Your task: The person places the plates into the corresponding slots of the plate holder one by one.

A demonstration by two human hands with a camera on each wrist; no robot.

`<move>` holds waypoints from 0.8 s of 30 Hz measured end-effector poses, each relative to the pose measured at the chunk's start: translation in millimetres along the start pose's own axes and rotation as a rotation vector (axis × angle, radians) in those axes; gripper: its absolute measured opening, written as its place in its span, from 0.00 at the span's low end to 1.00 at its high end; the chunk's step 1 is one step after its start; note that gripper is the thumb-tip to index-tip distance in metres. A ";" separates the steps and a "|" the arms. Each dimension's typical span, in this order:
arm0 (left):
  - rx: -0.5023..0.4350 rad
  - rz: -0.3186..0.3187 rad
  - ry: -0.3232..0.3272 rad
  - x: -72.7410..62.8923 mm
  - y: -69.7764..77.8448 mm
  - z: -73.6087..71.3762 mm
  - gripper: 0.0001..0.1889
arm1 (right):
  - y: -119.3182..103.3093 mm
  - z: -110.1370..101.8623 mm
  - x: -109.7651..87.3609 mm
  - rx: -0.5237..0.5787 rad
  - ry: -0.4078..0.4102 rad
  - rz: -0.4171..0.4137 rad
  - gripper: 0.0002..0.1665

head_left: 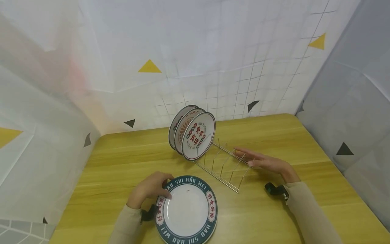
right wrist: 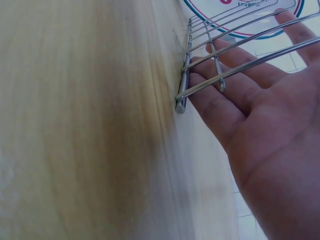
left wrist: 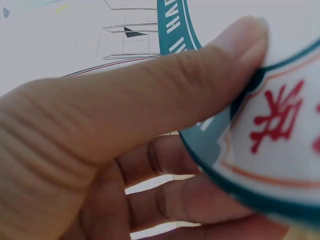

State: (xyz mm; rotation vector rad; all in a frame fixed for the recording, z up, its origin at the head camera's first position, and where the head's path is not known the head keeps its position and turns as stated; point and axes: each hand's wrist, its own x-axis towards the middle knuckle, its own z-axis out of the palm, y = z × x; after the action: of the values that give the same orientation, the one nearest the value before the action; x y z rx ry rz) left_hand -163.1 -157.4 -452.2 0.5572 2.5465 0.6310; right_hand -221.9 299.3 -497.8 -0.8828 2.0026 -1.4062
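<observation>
My left hand (head_left: 150, 188) holds the left rim of a white plate (head_left: 187, 211) with a green lettered border, lying near the front of the table. In the left wrist view the thumb (left wrist: 220, 70) lies over the rim and the fingers are curled beneath it. My right hand (head_left: 269, 163) is at the right end of a metal wire plate rack (head_left: 217, 177). Its fingers (right wrist: 220, 107), extended, rest along the rack's end in the right wrist view. Three patterned plates stand tilted at the rack's far left end, the front one (head_left: 198, 135) overlapping the others.
The wooden table (head_left: 122, 162) has a back edge against a white sheet wall (head_left: 195, 84) with yellow and black triangles. Similar sheeting rises at both sides. A dark wrist mount (head_left: 275, 189) sits by the right sleeve (head_left: 307, 210), another (head_left: 148, 214) by the left.
</observation>
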 end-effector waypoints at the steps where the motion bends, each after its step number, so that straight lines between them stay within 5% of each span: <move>1: 0.001 -0.001 0.006 0.2 -0.2 0.1 0.24 | 0.0 0.1 0.2 -0.004 0.000 -0.003 0.38; 13: 0.013 0.008 0.129 -3.7 1.9 -10.5 0.23 | -0.3 -0.1 0.9 -0.012 -0.003 -0.021 0.38; 24: -0.078 0.123 0.168 -19.9 5.0 -28.5 0.23 | 3.5 -2.7 -0.2 -0.008 -0.006 -0.045 0.37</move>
State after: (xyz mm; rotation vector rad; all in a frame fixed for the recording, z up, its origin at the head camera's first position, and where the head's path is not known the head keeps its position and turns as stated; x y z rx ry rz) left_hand -160.2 -172.3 -420.5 0.6629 2.6440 0.8499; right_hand -224.5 301.9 -500.3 -0.9397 1.9971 -1.4195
